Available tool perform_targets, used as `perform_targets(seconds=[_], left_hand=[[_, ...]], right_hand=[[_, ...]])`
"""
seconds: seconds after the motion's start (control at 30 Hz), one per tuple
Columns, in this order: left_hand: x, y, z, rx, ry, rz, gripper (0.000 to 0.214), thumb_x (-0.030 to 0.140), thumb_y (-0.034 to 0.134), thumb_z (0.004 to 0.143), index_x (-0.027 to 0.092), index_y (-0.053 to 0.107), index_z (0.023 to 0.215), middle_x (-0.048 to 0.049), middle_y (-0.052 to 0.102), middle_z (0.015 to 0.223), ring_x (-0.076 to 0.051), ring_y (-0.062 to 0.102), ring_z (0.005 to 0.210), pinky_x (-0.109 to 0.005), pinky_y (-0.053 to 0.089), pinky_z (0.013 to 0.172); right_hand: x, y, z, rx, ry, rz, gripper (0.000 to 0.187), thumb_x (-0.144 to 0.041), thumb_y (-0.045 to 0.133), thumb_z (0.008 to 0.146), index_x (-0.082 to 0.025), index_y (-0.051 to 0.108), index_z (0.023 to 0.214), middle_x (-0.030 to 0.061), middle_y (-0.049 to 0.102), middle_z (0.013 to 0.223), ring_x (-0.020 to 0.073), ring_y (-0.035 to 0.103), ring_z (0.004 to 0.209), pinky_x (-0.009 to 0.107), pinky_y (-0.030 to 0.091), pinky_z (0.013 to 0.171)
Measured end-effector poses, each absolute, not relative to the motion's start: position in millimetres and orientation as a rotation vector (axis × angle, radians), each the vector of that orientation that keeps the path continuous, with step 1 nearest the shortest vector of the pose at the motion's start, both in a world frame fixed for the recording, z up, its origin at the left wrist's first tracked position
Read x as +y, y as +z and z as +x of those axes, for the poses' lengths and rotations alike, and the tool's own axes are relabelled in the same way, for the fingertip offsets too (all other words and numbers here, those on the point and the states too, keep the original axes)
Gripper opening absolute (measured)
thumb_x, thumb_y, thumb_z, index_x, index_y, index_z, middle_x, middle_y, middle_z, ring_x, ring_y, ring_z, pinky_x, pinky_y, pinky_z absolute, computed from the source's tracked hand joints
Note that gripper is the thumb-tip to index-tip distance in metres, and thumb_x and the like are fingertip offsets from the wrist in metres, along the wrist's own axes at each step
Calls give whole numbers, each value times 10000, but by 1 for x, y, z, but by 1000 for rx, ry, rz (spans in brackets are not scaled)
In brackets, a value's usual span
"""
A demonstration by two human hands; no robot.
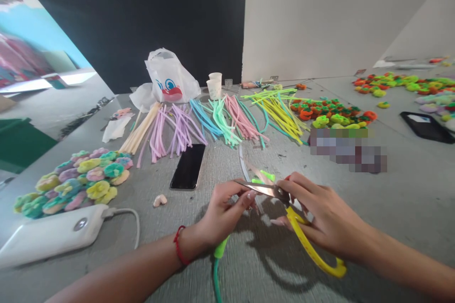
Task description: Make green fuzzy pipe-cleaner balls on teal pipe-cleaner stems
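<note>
My right hand [322,215] is closed round the yellow handles of a pair of scissors [305,239], whose metal blades [261,188] point left. My left hand [223,213] is closed on a fuzzy green pipe cleaner [217,265] that runs down from my palm toward the near table edge; its fingertips pinch near the blades. Small neon-green cut pieces [267,175] lie just beyond the blades. A red string bracelet [178,245] circles my left wrist.
A black phone [188,166] lies ahead. Rows of coloured pipe cleaners [220,120] fan across the grey table. Pastel fuzzy flowers [76,180] and a white power bank [53,234] sit left; orange-green flowers [330,113], a white plastic bag [168,78] and paper cups [214,86] lie beyond.
</note>
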State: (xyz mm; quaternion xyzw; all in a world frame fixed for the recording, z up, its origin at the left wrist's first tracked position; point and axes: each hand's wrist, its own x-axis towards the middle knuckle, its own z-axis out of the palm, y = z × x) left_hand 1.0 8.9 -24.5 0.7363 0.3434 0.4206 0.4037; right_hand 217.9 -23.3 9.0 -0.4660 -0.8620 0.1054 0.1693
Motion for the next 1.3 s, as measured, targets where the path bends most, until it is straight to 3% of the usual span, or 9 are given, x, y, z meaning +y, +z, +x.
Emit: perform_targets(seconds=[0.37, 0.57, 0.8, 0.97, 1.1, 1.23, 1.3], left_hand=[[8, -22, 1, 895, 1021, 1784, 343, 352, 505, 903, 146, 679, 690, -33, 640, 612, -116, 570, 587, -225, 444, 602], [9, -23, 2, 828, 1028, 1751, 295, 322, 501, 915, 143, 703, 796, -38, 649, 656, -108, 587, 630, -216, 449, 623], [8, -26, 0, 849, 1001, 1702, 293, 345, 495, 916, 151, 712, 884, -35, 644, 665, -100, 563, 599, -218, 454, 605], [10, -27, 1, 890, 947, 1675, 307, 375, 490, 912, 151, 699, 894, -49, 639, 746, -113, 561, 663, -224, 442, 607], [14, -26, 2, 954, 927, 1679, 287, 370, 507, 900, 147, 688, 890, -40, 598, 760, -117, 525, 675, -231, 412, 603], [17, -25, 3, 998, 998, 1703, 245, 329, 525, 889, 149, 690, 874, -27, 561, 756, -115, 506, 683, -228, 390, 602], [19, -27, 3, 1014, 1030, 1719, 234, 320, 535, 881, 156, 700, 863, -19, 542, 746, -114, 503, 682, -225, 384, 599]], right_hand=[[-24, 8, 220, -2463, 203, -1294, 316, -433, 487, 906, -189, 547, 1097, 74, 616, 896, 188, 616, 745, 279, 460, 600], [-23, 5, 224, -2415, 147, -1218, 291, -352, 386, 972, -140, 565, 1060, 39, 641, 681, 126, 549, 480, 247, 380, 468], [-9, 5, 241, -2303, -56, -1361, 362, -425, 423, 944, -147, 596, 1101, 52, 650, 677, 167, 598, 536, 267, 404, 497], [15, -1, 261, -2135, -307, -1736, 438, -412, 481, 894, -168, 539, 1252, 139, 691, 990, 271, 668, 750, 309, 437, 553], [27, -5, 278, -2213, -417, -2001, 375, -326, 456, 896, -148, 559, 1210, 150, 674, 955, 293, 647, 760, 344, 454, 582], [27, -6, 280, -2251, -566, -1883, 341, -320, 392, 931, -126, 622, 1092, 161, 643, 920, 320, 607, 893, 409, 491, 672], [24, -9, 269, -2262, -516, -1648, 362, -326, 403, 938, -122, 583, 1178, 165, 628, 1043, 310, 579, 1009, 451, 490, 812]])
